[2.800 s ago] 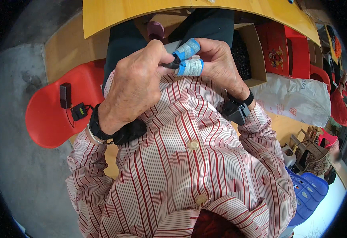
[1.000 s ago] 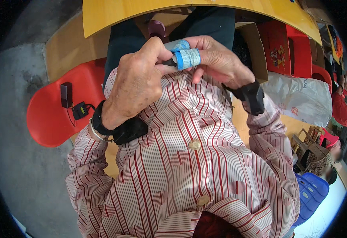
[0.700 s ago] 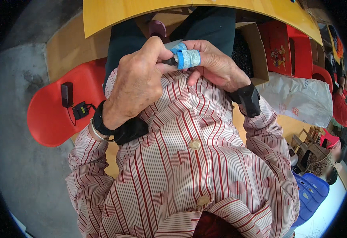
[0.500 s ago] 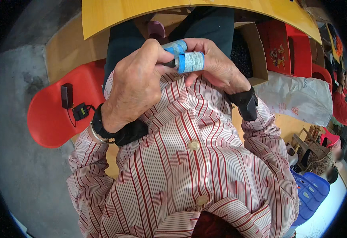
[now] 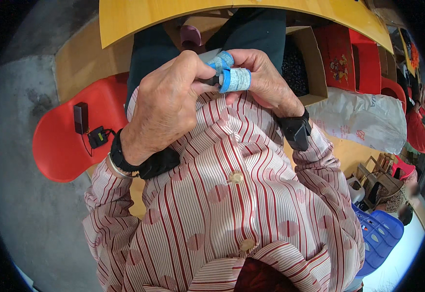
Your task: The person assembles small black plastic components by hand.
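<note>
In front of my chest, both hands are close together. My left hand (image 5: 168, 95) is closed, its thumb and forefinger pinching a small dark piece (image 5: 211, 81); what else lies in that hand is hidden. My right hand (image 5: 268, 80) bends toward it from the right, with blue tape (image 5: 238, 80) wrapped round its thumb and a second blue wrap (image 5: 221, 60) round a finger. These wrapped tips press close to the dark piece. A pale, flat sliver (image 5: 209, 55) shows beyond the left fingers; its kind is unclear.
A yellow table (image 5: 212, 6) curves across the far side. On the left, a red chair (image 5: 59, 141) bears small black devices (image 5: 97, 137). To the right stand an open cardboard box (image 5: 314, 65) with dark contents, a red box (image 5: 336, 58), a white sack (image 5: 363, 117) and a blue plastic seat (image 5: 382, 238).
The taped fingers of my right hand have shifted and tilted slightly against the dark piece. The pale sliver has come into sight beyond my left fingers. My left hand keeps its pinch.
</note>
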A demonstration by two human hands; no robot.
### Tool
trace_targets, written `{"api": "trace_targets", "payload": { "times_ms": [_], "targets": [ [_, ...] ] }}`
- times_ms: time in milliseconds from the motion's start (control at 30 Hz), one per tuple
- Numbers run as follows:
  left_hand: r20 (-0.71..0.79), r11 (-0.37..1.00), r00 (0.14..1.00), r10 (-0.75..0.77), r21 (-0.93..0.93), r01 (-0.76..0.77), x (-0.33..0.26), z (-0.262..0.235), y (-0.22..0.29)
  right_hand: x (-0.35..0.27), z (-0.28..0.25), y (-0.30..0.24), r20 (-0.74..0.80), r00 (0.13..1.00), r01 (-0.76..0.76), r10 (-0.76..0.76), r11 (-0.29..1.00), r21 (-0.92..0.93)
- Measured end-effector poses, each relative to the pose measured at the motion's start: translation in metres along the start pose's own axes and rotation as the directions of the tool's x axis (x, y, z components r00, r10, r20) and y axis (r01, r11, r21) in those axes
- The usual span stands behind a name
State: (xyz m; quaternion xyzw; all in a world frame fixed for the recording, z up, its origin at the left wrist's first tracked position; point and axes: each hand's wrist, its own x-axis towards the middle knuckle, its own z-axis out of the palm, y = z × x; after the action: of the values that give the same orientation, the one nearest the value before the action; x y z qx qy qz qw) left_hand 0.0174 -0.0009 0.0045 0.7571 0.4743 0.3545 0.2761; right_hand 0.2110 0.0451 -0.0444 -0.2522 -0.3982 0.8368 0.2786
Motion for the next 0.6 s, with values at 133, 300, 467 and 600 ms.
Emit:
{"api": "trace_targets", "payload": {
  "times_ms": [133, 300, 467, 600],
  "targets": [
    [0.001, 0.999, 1.000, -0.027, -0.020, 0.027, -0.0005, 0.0000, 0.0000, 0.0002, 0.0023, -0.0001, -0.005, 1.000, 0.030, -0.030, 0.997, -0.067],
    [-0.012, 1.000, 1.000, 0.019, 0.023, -0.018, 0.0014, -0.0008, 0.0012, -0.0027, 0.0048, -0.0002, -0.010, 0.998, 0.061, -0.063, 0.990, -0.126],
    [-0.040, 0.994, 0.993, 0.110, 0.021, -0.109, 0.0060, -0.0017, -0.0048, -0.0024, 0.0076, 0.0016, -0.040, 0.993, 0.100, -0.109, 0.977, -0.187],
    [-0.075, 0.970, 0.971, 0.225, 0.106, -0.217, 0.0092, -0.0011, -0.0067, -0.0026, 0.0079, 0.0027, -0.015, 0.990, 0.132, -0.137, 0.972, -0.194]
  ]
}}
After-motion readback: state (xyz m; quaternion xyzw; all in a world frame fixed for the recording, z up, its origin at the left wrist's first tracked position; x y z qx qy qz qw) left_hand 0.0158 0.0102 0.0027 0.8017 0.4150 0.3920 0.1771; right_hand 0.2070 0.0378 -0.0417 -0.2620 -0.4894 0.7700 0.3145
